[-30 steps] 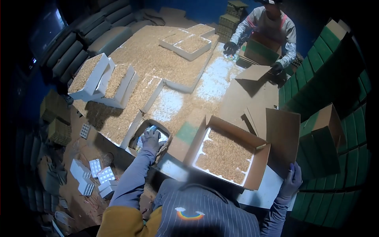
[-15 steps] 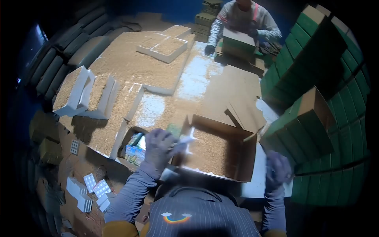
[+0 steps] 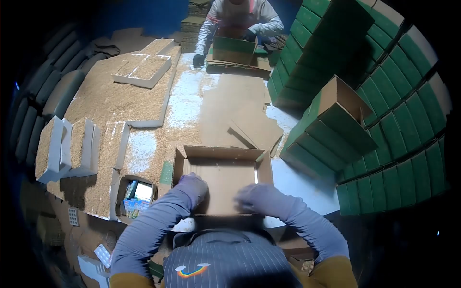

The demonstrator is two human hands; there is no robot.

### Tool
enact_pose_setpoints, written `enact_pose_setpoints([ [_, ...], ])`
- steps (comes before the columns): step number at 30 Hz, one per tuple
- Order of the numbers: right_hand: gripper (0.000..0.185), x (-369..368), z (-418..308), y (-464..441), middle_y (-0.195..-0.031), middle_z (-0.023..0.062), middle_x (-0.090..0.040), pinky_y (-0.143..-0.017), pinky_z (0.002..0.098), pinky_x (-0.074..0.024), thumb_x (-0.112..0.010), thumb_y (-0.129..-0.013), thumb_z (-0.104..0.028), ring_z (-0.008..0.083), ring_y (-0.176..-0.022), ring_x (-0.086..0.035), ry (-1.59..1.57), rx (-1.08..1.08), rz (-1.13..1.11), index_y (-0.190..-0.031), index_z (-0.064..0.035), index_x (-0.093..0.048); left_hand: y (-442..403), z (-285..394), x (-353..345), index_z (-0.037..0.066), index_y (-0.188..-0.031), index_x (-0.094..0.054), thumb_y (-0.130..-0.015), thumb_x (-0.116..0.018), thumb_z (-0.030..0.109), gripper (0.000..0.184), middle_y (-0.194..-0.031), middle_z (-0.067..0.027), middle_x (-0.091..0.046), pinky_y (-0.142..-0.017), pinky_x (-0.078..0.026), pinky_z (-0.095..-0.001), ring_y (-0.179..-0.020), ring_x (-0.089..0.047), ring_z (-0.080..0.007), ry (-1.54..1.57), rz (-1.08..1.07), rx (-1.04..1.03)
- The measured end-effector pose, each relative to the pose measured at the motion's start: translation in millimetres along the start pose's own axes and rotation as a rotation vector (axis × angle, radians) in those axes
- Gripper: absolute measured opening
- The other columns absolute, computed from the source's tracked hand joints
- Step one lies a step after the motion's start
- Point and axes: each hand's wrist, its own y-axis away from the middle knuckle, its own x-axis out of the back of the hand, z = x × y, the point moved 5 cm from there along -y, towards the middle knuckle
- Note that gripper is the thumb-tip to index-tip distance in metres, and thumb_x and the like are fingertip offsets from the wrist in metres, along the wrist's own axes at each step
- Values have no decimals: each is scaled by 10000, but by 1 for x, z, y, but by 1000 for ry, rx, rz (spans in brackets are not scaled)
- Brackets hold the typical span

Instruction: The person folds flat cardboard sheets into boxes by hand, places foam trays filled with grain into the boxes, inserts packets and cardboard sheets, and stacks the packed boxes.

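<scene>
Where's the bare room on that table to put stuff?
Right of the open box, bare white table runs to the green boxes. Beyond the box, the flat cardboard looks mostly free. The table's left side is crowded with filled trays, the box with the left hand and right hand.

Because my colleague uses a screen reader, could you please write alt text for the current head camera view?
Left hand and blurred right hand, both gloved, at opposite sides of an open cardboard box. Trays of loose tan material are at left, green boxes stacked at right, and a co-worker across the table.
</scene>
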Motion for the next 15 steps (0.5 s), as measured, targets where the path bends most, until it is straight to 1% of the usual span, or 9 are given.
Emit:
enact_pose_setpoints([
  [1,186,12,13,11,-979,96,-680,-843,359,-529,-575,-895,-175,222,-980,-663,-138,-96,231,-1041,-117,-675,9,0,13,77,-1076,-674,-879,-654,277,281,-1124,-120,-652,-920,-494,-426,-1097,-594,-320,47,-4,-67],
  [4,288,17,82,63,-987,87,-679,-775,305,-542,-645,-894,-168,213,-884,-669,-475,-483,817,-1159,-55,-639,79,-19,58,138,-1057,-691,-891,-607,112,188,-1108,-100,-674,-927,-500,-396,-1079,-614,-241,656,515,-287],
  [7,501,-69,136,75,-1076,60,-648,-832,299,-531,-633,-933,-184,166,-955,-640,-1515,-751,661,-1380,-32,-465,79,-106,0,113,-1338,-540,-949,-595,199,402,-1339,-135,-566,-1037,-434,-347,-1240,-527,-216,1487,630,-73],
  [8,560,-91,129,65,-1198,82,-621,-948,299,-483,-575,-957,-102,160,-1087,-590,-1981,-565,356,-1473,-61,-363,59,-114,-32,98,-1438,-449,-1000,-547,304,494,-1429,-161,-498,-1078,-402,-349,-1300,-480,-234,1580,548,-99],
  [10,548,-122,138,53,-1274,72,-589,-1007,292,-437,-544,-963,-76,150,-1147,-546,-1426,-281,358,-1479,-65,-359,19,-103,-103,65,-1501,-319,-999,-513,412,640,-1461,-167,-436,-1127,-332,-369,-1332,-416,-270,1570,125,46],
  [12,528,-154,147,39,-1325,63,-569,-1046,289,-406,-533,-966,-96,153,-1177,-523,-1258,-218,326,-1467,-57,-371,-10,-85,-134,17,-1449,-376,-954,-508,578,760,-1399,-197,-497,-1087,-369,-395,-1270,-480,-281,1368,153,90],
  [13,520,-161,148,31,-1309,83,-577,-1043,298,-412,-573,-969,-218,174,-1163,-544,-1524,-232,327,-1423,-18,-418,10,-54,-79,-24,-1383,-436,-902,-586,597,800,-1250,-228,-597,-996,-438,-394,-1143,-576,-290,1317,358,129],
  [14,558,-151,137,22,-1313,104,-573,-1035,299,-418,-615,-952,-247,189,-1167,-547,-1595,-344,326,-1414,1,-423,9,-43,-72,-60,-1318,-476,-857,-664,561,796,-1118,-241,-649,-905,-481,-384,-1026,-630,-294,1117,139,428],
  [15,600,-138,123,13,-1316,125,-568,-1027,300,-425,-658,-936,-275,204,-1171,-549,-1667,-459,334,-1405,20,-428,14,-36,-61,-77,-1332,-449,-821,-701,561,856,-1105,-287,-639,-896,-485,-404,-1020,-634,-352,1172,230,433],
])
